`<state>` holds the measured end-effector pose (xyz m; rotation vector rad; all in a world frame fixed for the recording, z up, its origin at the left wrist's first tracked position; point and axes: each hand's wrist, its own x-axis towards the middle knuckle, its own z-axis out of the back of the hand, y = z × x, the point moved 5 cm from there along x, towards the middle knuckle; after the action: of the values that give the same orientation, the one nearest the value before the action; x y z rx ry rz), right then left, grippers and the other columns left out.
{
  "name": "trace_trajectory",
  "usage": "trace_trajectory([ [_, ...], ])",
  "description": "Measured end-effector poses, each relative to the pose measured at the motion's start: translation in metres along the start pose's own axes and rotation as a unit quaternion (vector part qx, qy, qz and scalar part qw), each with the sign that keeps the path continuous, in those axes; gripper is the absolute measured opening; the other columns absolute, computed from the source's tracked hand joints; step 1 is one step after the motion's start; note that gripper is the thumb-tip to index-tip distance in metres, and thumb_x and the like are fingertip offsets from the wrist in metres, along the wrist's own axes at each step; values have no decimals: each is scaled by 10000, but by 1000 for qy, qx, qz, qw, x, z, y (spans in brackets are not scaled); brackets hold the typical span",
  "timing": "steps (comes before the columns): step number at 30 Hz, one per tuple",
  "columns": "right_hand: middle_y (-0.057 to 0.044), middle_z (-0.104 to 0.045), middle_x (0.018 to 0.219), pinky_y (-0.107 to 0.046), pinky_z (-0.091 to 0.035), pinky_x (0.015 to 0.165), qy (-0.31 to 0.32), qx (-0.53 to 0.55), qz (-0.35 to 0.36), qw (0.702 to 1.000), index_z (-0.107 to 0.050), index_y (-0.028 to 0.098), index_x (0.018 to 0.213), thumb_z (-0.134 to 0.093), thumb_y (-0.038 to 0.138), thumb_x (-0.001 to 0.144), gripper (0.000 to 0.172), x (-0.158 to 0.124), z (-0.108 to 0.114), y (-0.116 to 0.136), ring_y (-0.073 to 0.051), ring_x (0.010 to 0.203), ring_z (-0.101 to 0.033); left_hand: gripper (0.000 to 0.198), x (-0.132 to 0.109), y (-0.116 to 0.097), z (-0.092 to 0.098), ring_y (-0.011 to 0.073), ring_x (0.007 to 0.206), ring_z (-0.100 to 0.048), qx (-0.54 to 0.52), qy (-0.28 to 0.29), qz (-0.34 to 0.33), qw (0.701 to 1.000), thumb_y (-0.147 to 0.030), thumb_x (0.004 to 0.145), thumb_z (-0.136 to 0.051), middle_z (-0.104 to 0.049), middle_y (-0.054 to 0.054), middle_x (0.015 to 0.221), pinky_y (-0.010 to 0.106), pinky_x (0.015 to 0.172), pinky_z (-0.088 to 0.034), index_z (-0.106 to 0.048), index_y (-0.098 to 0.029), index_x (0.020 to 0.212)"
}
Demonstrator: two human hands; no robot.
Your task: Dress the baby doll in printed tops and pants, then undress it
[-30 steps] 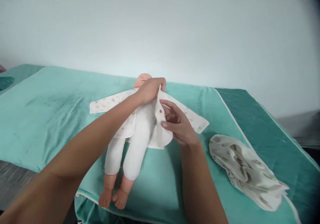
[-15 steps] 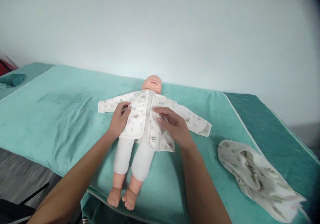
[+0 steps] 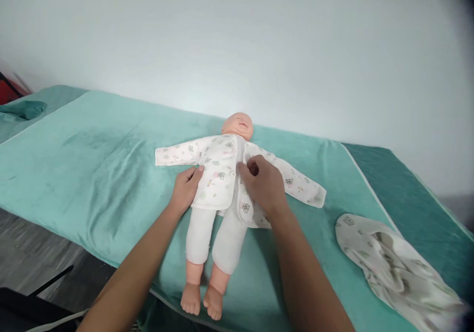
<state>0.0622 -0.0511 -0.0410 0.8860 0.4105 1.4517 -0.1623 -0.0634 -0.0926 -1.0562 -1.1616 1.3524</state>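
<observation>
A: What is the right hand on?

B: It lies knuckles up on the doll, at the front edge of the jacket. The fingers curl in toward the middle seam, narrow, and seem to pinch the fabric there. I cannot tell how much cloth is between them, since the back of the hand hides the tips.

A: And the left hand?

B: It is at nine o'clock of the right one, half open and flat, thumb and fingers resting on the other panel near its lower hem. It presses or steadies more than it grips.

A: How far along does the dressing look?

B: Both sleeves are on and spread out sideways, and the two panels meet or nearly meet down the chest. A dark dot or two near the seam may be snaps, but I cannot say whether any is fastened. I judge that closing the front is the part in hand. The legs are in plain white, the feet bare.

A: Where does the doll lie?

B: On its back on a bed with a teal cover, head at twelve o'clock toward the pale wall, feet at six near the bed's edge.

A: Anything else nearby?

B: A second printed garment is crumpled on the cover at four o'clock of the doll, well apart from both hands and untouched.
</observation>
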Motion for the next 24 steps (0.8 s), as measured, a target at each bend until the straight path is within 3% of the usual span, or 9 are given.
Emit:
trace_trajectory([
  [2,12,-514,636,-315,-280,634,9,-10,-3,1000,-472,211,703,-579,337,911,266,10,-1,7,-155,618,-415,572,2,2,0,104,619,-256,-20,-2,2,1000,-611,932,-556,-253,-34,634,290,576,-196,-265,-204,656],
  [4,13,-510,631,-311,-294,638,-21,34,2,999,-463,210,694,-550,298,908,247,18,-2,14,-154,622,-423,574,3,2,1,106,619,-263,-25,-7,-4,1000,-623,931,-557,-265,-34,633,289,576,-203,-274,-204,659],
  [7,16,-516,663,-306,-330,652,-74,109,30,991,-483,213,723,-543,346,947,267,21,-5,25,-147,641,-434,551,5,1,3,112,632,-291,-8,-18,-18,1000,-604,946,-546,-287,-34,640,285,586,-238,-294,-204,663],
  [10,13,-543,715,-299,-364,685,-83,147,71,983,-545,210,765,-556,408,976,290,14,-7,27,-145,684,-467,475,7,0,6,120,671,-354,12,-40,-32,999,-537,976,-532,-359,-33,666,274,630,-301,-383,-201,677],
  [13,2,-587,782,-287,-388,716,-123,172,45,976,-591,205,828,-555,450,981,291,3,5,7,-149,734,-513,340,8,0,8,131,760,-463,26,-61,-41,997,-482,983,-540,-525,-27,764,265,725,-376,-545,-203,789],
  [15,-6,-595,759,-290,-371,703,-130,120,-10,984,-595,199,816,-538,525,981,370,-3,17,-17,-157,718,-511,290,9,0,9,141,827,-523,26,-74,-41,996,-469,975,-549,-606,-16,849,265,784,-408,-600,-204,867],
  [18,-33,-556,650,-309,-294,662,-46,-41,-112,992,-565,195,667,-462,688,967,587,-9,28,-54,-171,647,-452,286,10,0,9,153,897,-573,15,-67,-30,997,-475,964,-565,-660,-1,934,271,840,-432,-638,-201,933],
  [20,-50,-536,619,-317,-262,653,27,-88,-156,984,-543,198,606,-406,774,943,681,-15,27,-73,-178,626,-426,314,10,0,8,162,928,-587,11,-41,-18,999,-503,960,-570,-676,7,976,284,865,-439,-665,-204,986],
  [24,-16,-501,655,-304,-288,653,85,35,-139,986,-464,205,650,-409,873,869,705,-24,10,-74,-174,672,-431,433,9,2,8,210,1054,-620,-6,16,2,1000,-571,933,-605,-715,45,1122,330,951,-468,-692,-212,1158],
])
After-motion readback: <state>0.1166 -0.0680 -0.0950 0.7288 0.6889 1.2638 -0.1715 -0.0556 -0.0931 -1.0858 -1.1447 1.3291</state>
